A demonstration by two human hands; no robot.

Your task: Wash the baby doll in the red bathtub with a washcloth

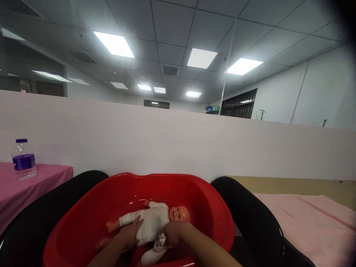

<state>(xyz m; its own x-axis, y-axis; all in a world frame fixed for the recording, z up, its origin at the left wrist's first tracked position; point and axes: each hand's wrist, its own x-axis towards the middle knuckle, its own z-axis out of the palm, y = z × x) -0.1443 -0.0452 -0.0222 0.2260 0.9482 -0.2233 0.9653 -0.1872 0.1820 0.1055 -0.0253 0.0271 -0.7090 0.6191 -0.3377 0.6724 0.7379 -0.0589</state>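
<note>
Both my hands on the doll (154, 222) lying in the red tub (83, 218), left hand (130, 233) flat on its body, right hand (172, 233) closed around its clothing near the chest, bottle (23, 159) far left.

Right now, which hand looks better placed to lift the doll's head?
Probably the right hand: it rests just below the head of the baby doll in white clothes. The left hand lies lower, on its body, in the red plastic tub.
</note>
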